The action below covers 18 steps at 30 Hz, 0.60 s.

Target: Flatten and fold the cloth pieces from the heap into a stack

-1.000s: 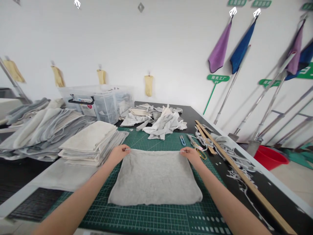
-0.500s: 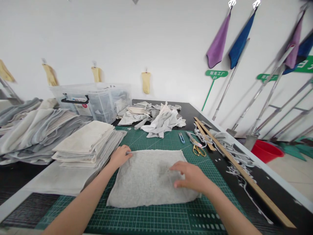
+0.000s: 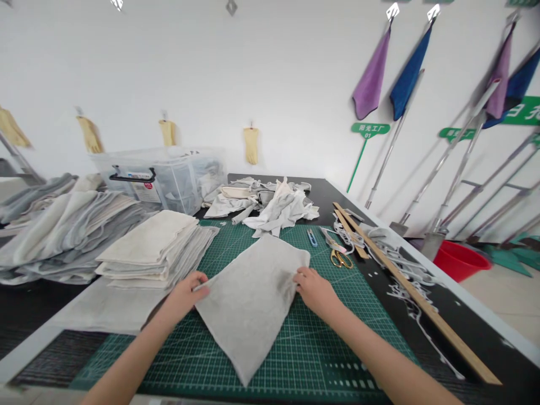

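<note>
A light grey cloth point(image 3: 253, 304) is turned like a diamond over the green cutting mat point(image 3: 341, 332), one corner pointing toward me. My left hand point(image 3: 188, 293) pinches its left corner between thumb and fingers. On the right side my right hand point(image 3: 312, 286) grips the cloth's edge, where the fabric creases under the fingertips. Left of my left hand stands a stack of folded cloths point(image 3: 147, 242). Beyond the cloth's far corner lies a heap of crumpled white and grey scraps point(image 3: 280, 205).
Gold-handled scissors point(image 3: 341, 259) and a small blue snipper point(image 3: 312, 238) lie at the mat's right. A long wooden strip point(image 3: 422, 298) runs along the right side. Behind the stack are a clear plastic box point(image 3: 169, 180) and piled fabric point(image 3: 76, 230).
The cloth has turned from lying square to a diamond. My left hand has moved nearer and left with its corner; my right hand has closed on the right edge.
</note>
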Available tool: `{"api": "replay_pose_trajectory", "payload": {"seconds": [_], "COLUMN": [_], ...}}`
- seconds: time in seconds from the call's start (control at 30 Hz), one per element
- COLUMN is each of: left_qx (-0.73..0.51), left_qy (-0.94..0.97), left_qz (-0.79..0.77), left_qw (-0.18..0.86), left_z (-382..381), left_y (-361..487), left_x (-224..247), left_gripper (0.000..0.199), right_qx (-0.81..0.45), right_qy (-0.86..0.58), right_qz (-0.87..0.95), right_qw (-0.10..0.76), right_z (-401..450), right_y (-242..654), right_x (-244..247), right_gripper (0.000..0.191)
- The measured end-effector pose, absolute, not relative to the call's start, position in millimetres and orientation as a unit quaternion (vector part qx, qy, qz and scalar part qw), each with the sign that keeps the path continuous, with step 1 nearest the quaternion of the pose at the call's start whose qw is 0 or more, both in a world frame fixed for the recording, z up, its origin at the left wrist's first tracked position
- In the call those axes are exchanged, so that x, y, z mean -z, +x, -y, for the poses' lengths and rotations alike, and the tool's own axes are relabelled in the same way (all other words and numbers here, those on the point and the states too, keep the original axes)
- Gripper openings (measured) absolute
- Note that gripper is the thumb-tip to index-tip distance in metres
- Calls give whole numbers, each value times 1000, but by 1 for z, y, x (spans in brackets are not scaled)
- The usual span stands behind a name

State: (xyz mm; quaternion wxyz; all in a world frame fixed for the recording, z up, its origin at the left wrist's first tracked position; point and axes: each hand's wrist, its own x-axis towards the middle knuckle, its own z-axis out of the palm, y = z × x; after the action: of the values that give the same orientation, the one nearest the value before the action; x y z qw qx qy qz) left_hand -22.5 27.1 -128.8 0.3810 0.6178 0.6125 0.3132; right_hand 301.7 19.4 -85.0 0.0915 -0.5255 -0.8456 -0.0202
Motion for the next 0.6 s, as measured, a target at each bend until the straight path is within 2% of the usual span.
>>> {"api": "replay_pose_trajectory", "payload": {"seconds": [0.07,0.13,0.17,0.23,0.37,0.5,0.6], "left_qx": [-323,-332,-335,-334,-294,-273,-253], "left_qy": [596,581,573,563,572,560,554], "left_qz": [-594,-578,-573,-569,-587,-592,-581], "left_qw": [433,467,480,497,492,512,541], "left_z": [-2,19,27,40,53,66,79], "left_y": [-13,-4,-1,4,5,9,11], "left_x": [130,132,132,131,124,116,112], "left_gripper": [29,41,47,52,32,28,28], "right_qx": [-4,-21,-9,63,112,71,4], "right_qy": [-485,-412,-383,-334,-334,-354,-366], "right_qz": [865,898,910,922,902,898,899], "right_qw": [129,151,158,184,250,252,242], "right_z": [-1,29,44,69,89,97,105], "right_y": [293,279,271,259,257,277,291], "right_x": [76,82,90,113,148,151,142], "right_gripper": [21,37,44,40,42,13,23]}}
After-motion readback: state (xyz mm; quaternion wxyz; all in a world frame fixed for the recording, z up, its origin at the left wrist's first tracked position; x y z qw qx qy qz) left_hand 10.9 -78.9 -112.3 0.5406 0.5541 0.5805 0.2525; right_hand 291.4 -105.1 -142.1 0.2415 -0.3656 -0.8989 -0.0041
